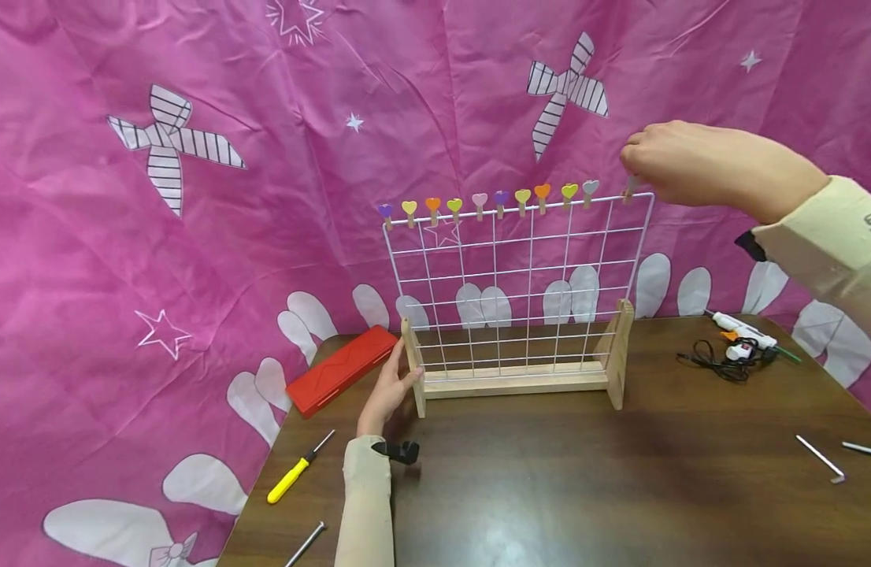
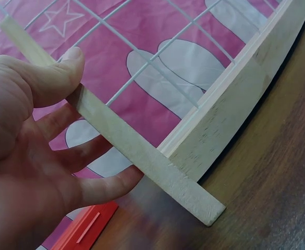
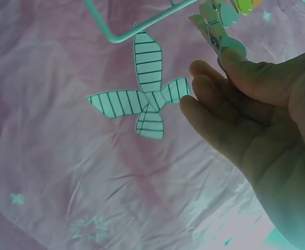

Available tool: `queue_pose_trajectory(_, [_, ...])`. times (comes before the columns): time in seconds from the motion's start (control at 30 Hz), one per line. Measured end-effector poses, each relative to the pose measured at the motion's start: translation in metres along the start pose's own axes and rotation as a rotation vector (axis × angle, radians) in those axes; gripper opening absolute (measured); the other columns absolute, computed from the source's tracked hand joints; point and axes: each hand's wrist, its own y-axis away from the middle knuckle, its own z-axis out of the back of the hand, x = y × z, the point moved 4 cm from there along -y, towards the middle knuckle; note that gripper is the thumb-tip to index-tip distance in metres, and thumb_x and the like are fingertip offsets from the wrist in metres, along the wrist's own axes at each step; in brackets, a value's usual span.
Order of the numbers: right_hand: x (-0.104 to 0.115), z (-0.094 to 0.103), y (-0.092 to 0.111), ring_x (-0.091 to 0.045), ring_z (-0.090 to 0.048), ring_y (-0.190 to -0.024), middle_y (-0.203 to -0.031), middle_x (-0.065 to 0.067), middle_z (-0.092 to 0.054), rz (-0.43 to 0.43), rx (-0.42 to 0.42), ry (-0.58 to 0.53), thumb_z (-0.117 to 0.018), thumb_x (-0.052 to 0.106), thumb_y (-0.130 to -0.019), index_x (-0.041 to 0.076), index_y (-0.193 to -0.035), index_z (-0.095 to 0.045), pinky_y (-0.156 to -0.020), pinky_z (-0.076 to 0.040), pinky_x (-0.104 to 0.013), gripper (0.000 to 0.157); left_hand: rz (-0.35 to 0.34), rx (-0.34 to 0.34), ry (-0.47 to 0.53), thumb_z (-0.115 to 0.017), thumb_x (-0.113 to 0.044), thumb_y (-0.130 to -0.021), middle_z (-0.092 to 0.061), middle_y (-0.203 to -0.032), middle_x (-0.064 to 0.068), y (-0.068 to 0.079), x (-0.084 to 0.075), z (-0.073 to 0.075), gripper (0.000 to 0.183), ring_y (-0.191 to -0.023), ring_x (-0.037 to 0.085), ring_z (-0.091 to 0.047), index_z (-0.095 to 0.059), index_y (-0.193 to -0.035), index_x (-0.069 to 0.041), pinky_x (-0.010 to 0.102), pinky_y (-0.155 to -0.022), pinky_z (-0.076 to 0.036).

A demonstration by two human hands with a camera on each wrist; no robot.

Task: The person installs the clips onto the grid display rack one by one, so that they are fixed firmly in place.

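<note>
A white wire grid (image 1: 512, 272) stands upright in a wooden base (image 1: 513, 384). Along its top wire sits a row of small heart-topped clothespins (image 1: 479, 201) in purple, yellow, orange, green, pink and grey. My right hand (image 1: 712, 161) is at the grid's top right corner, pinching a wooden clothespin (image 3: 212, 28) with a pale heart between thumb and fingers. At the left end, my left hand (image 1: 387, 394) holds the base's wooden side post (image 2: 126, 140), thumb (image 2: 71, 67) on the near side and fingers behind.
Left of the stand lies a red case (image 1: 343, 370), with a yellow screwdriver (image 1: 291, 479) and a metal bolt (image 1: 305, 543) nearer. A white glue gun (image 1: 743, 329) with a black cord lies at the back right; a hex key (image 1: 820, 457) and another bolt (image 1: 864, 449) lie nearer. Pink fabric hangs behind.
</note>
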Motion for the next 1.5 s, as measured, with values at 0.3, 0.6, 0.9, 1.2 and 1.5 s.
queue_pose_trajectory(0.3, [-0.001,-0.009,-0.018,-0.033,-0.051,-0.057,-0.062,-0.011,-0.049,0.030,0.071,0.032,-0.056,-0.016,-0.067,-0.005,-0.068,-0.053,-0.054,-0.044,-0.049,0.012,-0.001,0.001,0.004,-0.055,0.008,-0.086,-0.025,-0.145,0.025,0.005,-0.001,-0.003,0.076,-0.127,0.044,-0.032,-0.014,-0.148,-0.008,0.058,-0.092,-0.039])
queue_pose_trajectory(0.6, [-0.002,-0.015,-0.024,-0.029,-0.049,-0.054,-0.060,-0.009,-0.049,0.067,0.072,0.012,-0.056,-0.018,-0.063,-0.002,-0.065,-0.053,-0.051,-0.044,-0.046,0.016,0.009,-0.010,0.018,-0.054,0.008,-0.087,-0.024,-0.145,0.025,0.012,0.001,-0.004,0.076,-0.128,0.044,-0.030,-0.014,-0.148,-0.008,0.058,-0.094,-0.036])
queue_pose_trajectory(0.9, [-0.003,-0.020,-0.026,-0.031,-0.054,-0.061,-0.066,-0.010,-0.054,0.008,0.086,-0.063,-0.057,-0.015,-0.069,0.000,-0.069,-0.057,-0.056,-0.046,-0.048,0.014,0.012,-0.015,0.048,-0.054,0.008,-0.087,-0.029,-0.142,0.029,0.016,0.006,-0.001,0.075,-0.127,0.044,-0.032,-0.014,-0.148,-0.009,0.058,-0.095,-0.034])
queue_pose_trajectory(1.2, [-0.013,-0.018,-0.006,-0.040,-0.057,-0.085,-0.096,-0.019,-0.058,-0.180,0.051,-0.156,-0.060,0.001,-0.081,-0.003,-0.098,-0.059,-0.072,-0.046,-0.054,0.017,0.025,-0.045,0.023,-0.059,0.002,-0.086,-0.030,-0.144,0.020,-0.001,0.026,0.004,0.077,-0.129,0.041,-0.032,-0.018,-0.148,-0.018,0.059,-0.095,-0.034])
queue_pose_trajectory(1.5, [-0.017,-0.026,0.026,-0.042,-0.053,-0.096,-0.115,-0.022,-0.049,-0.303,-0.063,-0.246,-0.060,0.024,-0.089,-0.002,-0.121,-0.048,-0.075,-0.041,-0.058,0.042,0.106,-0.026,0.015,-0.059,0.001,-0.086,-0.030,-0.143,0.024,-0.005,-0.001,0.001,0.073,-0.130,0.038,-0.031,-0.019,-0.146,-0.008,0.054,-0.099,-0.032])
